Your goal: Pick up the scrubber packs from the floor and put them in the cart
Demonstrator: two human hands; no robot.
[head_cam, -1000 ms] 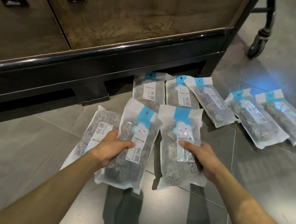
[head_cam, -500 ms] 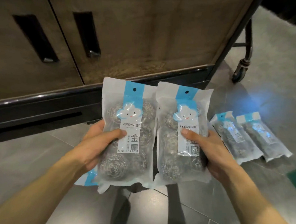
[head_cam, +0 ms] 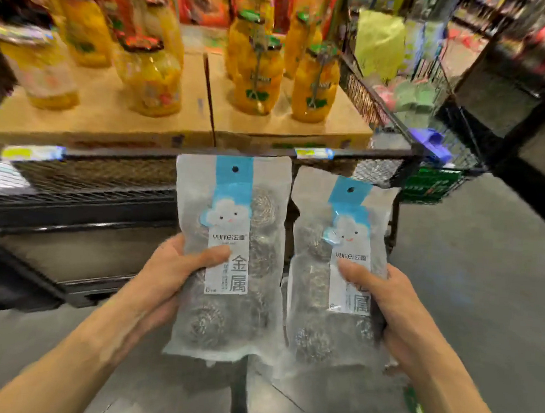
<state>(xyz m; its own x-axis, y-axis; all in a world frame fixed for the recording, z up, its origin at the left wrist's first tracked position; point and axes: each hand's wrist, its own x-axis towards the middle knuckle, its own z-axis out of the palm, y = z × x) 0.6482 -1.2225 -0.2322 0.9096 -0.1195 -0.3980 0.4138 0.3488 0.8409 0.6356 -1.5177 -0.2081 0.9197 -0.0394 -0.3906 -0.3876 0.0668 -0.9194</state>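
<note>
carry step: left hand point(head_cam: 166, 273) grips one scrubber pack point(head_cam: 229, 258), right hand point(head_cam: 396, 308) grips another scrubber pack point(head_cam: 334, 275); next, likely swing right, drop into wire cart point(head_cam: 434, 88).

Each pack, the left pack point(head_cam: 229, 258) and the right pack point(head_cam: 334, 275), is frosted white with a sky-blue header strip, a white cloud with a small face, a white label in grey print, and silver-grey wire scrubbers showing through. The bottles point(head_cam: 258, 73) are orange-yellow with green caps and stand on tan cardboard boxes point(head_cam: 287, 120) above a black mesh shelf point(head_cam: 89, 174). The cart point(head_cam: 444, 134) is black wire, with yellow-green, green and pink goods inside and a purple-blue clip; the floor point(head_cam: 472, 284) is grey.
</note>
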